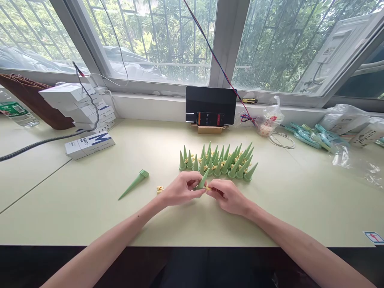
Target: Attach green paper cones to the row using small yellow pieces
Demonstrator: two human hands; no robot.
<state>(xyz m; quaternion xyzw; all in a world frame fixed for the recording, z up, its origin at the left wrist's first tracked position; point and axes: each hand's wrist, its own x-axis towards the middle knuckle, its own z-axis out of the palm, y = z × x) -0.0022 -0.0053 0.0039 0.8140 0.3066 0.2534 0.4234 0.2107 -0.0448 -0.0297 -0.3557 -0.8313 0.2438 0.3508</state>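
My left hand (183, 188) is closed around a green plastic spike (204, 179), its pointed tip slanting up and to the right. My right hand (228, 195) pinches a small yellow piece (208, 188) against the spike's side, near the wide end. Whether the piece sits in the spike is hidden by the fingers. Just beyond both hands stand several green spikes (225, 162) in rows, points up, with yellow pieces showing among them. One loose green spike (134, 185) lies on its side at the left. A few yellow pieces (160, 189) rest beside my left wrist.
At the back, a phone (210, 119) showing a timer leans against a dark tablet (211, 100). White boxes (90, 145) are stacked at the left. A bagged cup (268, 122) and light-blue tools (312, 135) lie to the right. A cable (45, 140) crosses the left side.
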